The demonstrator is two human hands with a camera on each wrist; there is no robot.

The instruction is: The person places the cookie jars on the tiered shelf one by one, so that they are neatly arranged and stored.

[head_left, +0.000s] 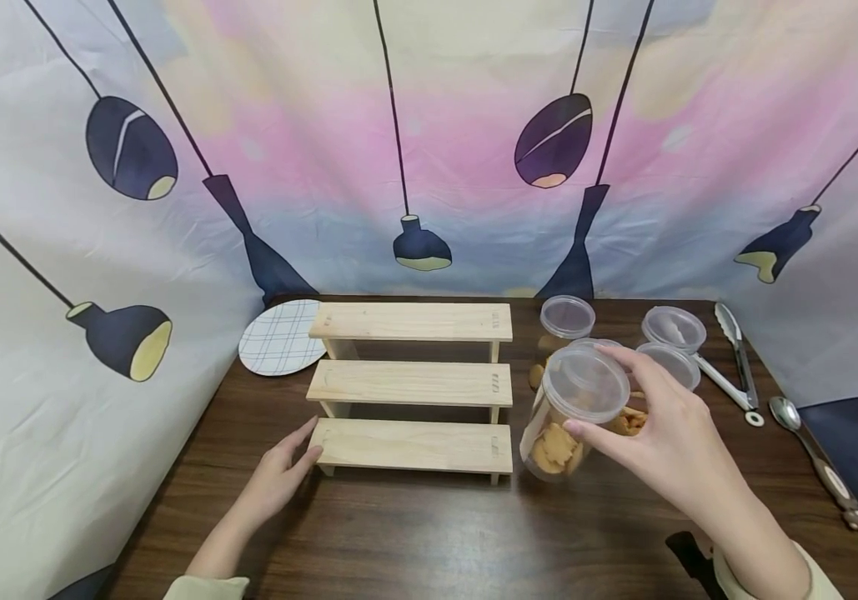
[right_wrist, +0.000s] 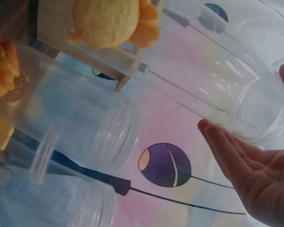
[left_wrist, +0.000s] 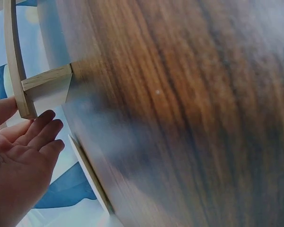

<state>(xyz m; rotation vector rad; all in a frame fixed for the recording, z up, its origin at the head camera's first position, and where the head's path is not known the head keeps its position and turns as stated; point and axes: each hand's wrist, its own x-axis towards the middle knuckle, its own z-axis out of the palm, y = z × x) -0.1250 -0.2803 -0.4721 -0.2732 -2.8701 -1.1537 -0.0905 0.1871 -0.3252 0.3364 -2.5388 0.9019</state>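
Observation:
My right hand point(head_left: 672, 437) grips a clear plastic jar point(head_left: 586, 383) near its lid, thumb on one side and fingers on the other. Cookies point(head_left: 554, 448) lie in the bottom of this jar; in the right wrist view a round cookie point(right_wrist: 106, 21) shows through its wall. My left hand point(head_left: 274, 479) touches the left end of a three-step wooden stand point(head_left: 413, 444) at its lowest step. In the left wrist view the thumb and fingers of that hand point(left_wrist: 26, 151) lie around the corner of the board point(left_wrist: 16, 61), with several fingers loosely bent.
More lidded jars point(head_left: 567, 317) stand behind the held one, some with snacks inside. At the right lie tongs point(head_left: 738, 354) and a long-handled spoon point(head_left: 811, 454). A checked plate point(head_left: 282, 340) sits left of the stand. A dark object point(head_left: 691, 558) lies beside the right sleeve.

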